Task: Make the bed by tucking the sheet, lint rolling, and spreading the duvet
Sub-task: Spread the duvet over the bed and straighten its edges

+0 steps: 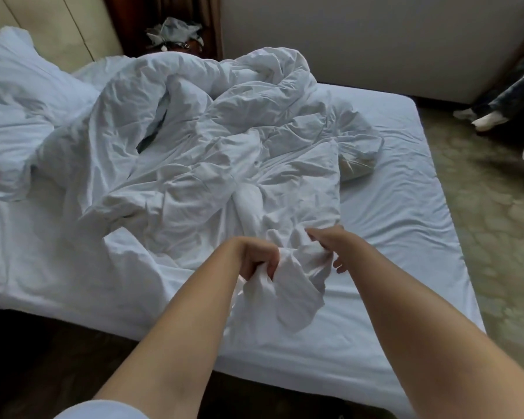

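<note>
Crumpled white duvet [212, 146] heaped on smooth fitted sheet [400, 225].
Left hand [256, 257] clenches a bunched duvet corner; right hand [330, 246] pinches the adjoining fold, fingers partly curled.

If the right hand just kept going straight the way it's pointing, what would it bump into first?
Most likely more of the crumpled duvet. The right hand points up the bed while pinching the duvet's near edge, and the heaped folds lie directly ahead. Depth is hard to judge.
</note>
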### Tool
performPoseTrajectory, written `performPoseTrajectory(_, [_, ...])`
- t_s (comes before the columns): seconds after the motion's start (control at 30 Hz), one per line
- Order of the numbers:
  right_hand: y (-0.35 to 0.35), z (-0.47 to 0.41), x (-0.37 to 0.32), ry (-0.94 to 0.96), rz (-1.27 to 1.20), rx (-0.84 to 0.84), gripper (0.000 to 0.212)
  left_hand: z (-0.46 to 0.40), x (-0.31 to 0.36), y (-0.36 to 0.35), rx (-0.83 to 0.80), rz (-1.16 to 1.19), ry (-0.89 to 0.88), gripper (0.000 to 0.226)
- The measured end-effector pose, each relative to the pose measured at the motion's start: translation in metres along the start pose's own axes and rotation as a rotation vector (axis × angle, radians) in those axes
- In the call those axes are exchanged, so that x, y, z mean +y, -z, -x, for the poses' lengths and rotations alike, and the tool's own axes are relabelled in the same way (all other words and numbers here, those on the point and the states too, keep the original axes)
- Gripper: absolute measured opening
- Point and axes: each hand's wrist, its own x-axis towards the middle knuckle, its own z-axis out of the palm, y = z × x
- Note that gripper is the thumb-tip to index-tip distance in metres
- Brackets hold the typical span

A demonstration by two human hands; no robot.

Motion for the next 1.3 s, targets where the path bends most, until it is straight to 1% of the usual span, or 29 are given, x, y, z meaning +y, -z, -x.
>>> performPoseTrajectory(0.07, [0.012,-0.011,0.012,0.011,-0.073,-0.026,0.071,0.004,0.016,-0.024,-0.011,0.012,-0.010,0.028])
performPoseTrajectory(0.1, [0.018,-0.017,0.018,0.044,-0.031,-0.016,0.066,0.003,0.024,-0.042,0.008,-0.002,-0.017,0.027])
performPoseTrajectory(0.17, [0.035,-0.031,0.029,0.122,0.054,0.027,0.055,-0.007,0.039,-0.070,0.040,0.003,-0.035,0.033])
performPoseTrajectory(0.23, [0.055,-0.039,0.044,0.168,0.050,0.027,0.057,-0.015,0.047,-0.094,0.080,0.009,-0.033,0.037])
performPoseTrajectory(0.3, [0.080,-0.039,0.052,0.233,0.159,0.020,0.062,-0.019,0.058,-0.114,0.136,0.040,-0.049,0.041])
performPoseTrajectory(0.4, [0.122,-0.024,0.060,0.344,0.343,0.039,0.061,-0.020,0.078,-0.144,0.188,0.080,-0.076,0.042])
performPoseTrajectory(0.43, [0.135,-0.018,0.062,0.367,0.397,0.057,0.056,-0.016,0.085,-0.156,0.211,0.081,-0.080,0.043])
performPoseTrajectory(0.47, [0.148,-0.015,0.063,0.396,0.447,0.065,0.044,-0.014,0.092,-0.166,0.233,0.090,-0.096,0.044])
performPoseTrajectory(0.5, [0.160,-0.010,0.066,0.421,0.487,0.065,0.024,-0.011,0.098,-0.177,0.260,0.097,-0.100,0.044])
performPoseTrajectory(0.53, [0.171,-0.007,0.069,0.445,0.511,0.069,0.017,-0.010,0.103,-0.185,0.281,0.107,-0.111,0.044])
performPoseTrajectory(0.6, [0.187,-0.002,0.079,0.471,0.526,0.084,0.033,-0.009,0.110,-0.205,0.304,0.119,-0.127,0.043])
performPoseTrajectory(0.63, [0.194,0.002,0.087,0.489,0.526,0.086,0.034,-0.007,0.113,-0.217,0.316,0.118,-0.128,0.043])
performPoseTrajectory(0.7, [0.205,0.006,0.105,0.484,0.515,0.101,0.022,-0.006,0.113,-0.241,0.345,0.104,-0.127,0.046])
performPoseTrajectory(0.73, [0.209,0.008,0.117,0.499,0.478,0.108,0.038,-0.007,0.111,-0.253,0.355,0.098,-0.134,0.046])
performPoseTrajectory(0.77, [0.214,0.015,0.130,0.505,0.479,0.103,0.059,-0.007,0.110,-0.267,0.364,0.089,-0.140,0.045])
performPoseTrajectory(0.8, [0.220,0.019,0.144,0.517,0.487,0.115,0.069,-0.007,0.109,-0.281,0.371,0.081,-0.148,0.043])
performPoseTrajectory(0.83, [0.226,0.025,0.159,0.538,0.509,0.148,0.069,-0.008,0.108,-0.296,0.373,0.077,-0.157,0.041])
performPoseTrajectory(0.9, [0.240,0.033,0.190,0.559,0.559,0.196,0.060,-0.011,0.105,-0.332,0.375,0.093,-0.168,0.038])
performPoseTrajectory(1.0, [0.265,0.043,0.235,0.562,0.630,0.216,0.055,-0.017,0.105,-0.387,0.377,0.100,-0.154,0.041])
performPoseTrajectory(1.07, [0.281,0.045,0.259,0.560,0.657,0.216,0.059,-0.019,0.110,-0.413,0.393,0.087,-0.127,0.046])
performPoseTrajectory(1.2, [0.311,0.047,0.299,0.532,0.664,0.192,0.067,-0.022,0.127,-0.461,0.455,0.059,-0.062,0.069])
performPoseTrajectory(1.27, [0.327,0.048,0.311,0.558,0.685,0.184,0.066,-0.027,0.134,-0.480,0.502,0.067,-0.035,0.074])
performPoseTrajectory(1.3, [0.335,0.048,0.315,0.584,0.684,0.175,0.065,-0.030,0.138,-0.490,0.529,0.079,-0.027,0.073])
